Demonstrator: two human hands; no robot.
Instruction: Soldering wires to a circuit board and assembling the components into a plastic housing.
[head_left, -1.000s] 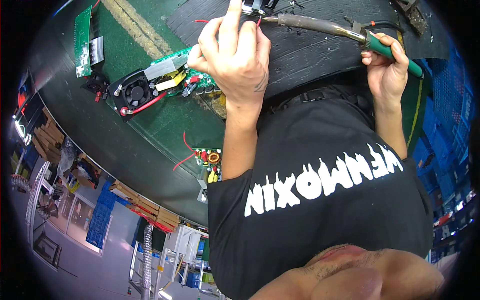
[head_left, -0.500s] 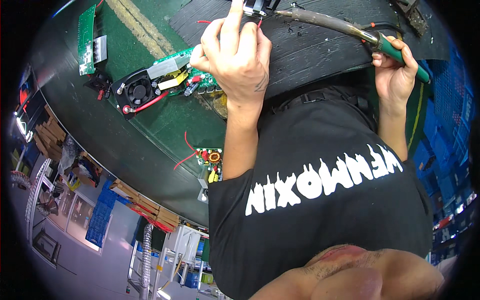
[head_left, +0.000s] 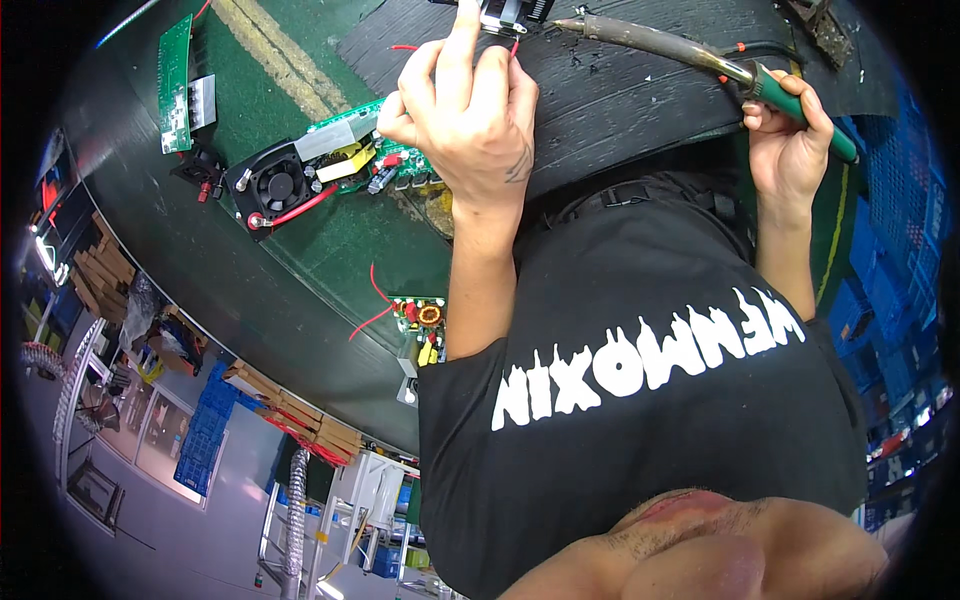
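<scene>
My right hand point(head_left: 787, 135) is closed round the green handle of a soldering iron point(head_left: 665, 47). The iron's tip points left, close to a black fan-like part point(head_left: 520, 12) cut off by the top edge. My left hand point(head_left: 470, 120) is at that part, its index finger stretched up against it and the other fingers curled. A thin red wire point(head_left: 515, 47) shows at the curled fingers and runs up toward the part; its middle is hidden by the hand. Left of this hand lies a green circuit board point(head_left: 345, 150) with a black fan point(head_left: 275, 187) at its end.
A dark mat point(head_left: 620, 100) covers the green bench point(head_left: 310, 240) under the iron. Another circuit board point(head_left: 175, 85) stands at the far left. A small board point(head_left: 425, 315) with red wires lies by my left forearm. Blue crates point(head_left: 870, 270) stand at the right.
My left hand has shifted very slightly left, along with the black part. The right hand and soldering iron stay in nearly the same place.
</scene>
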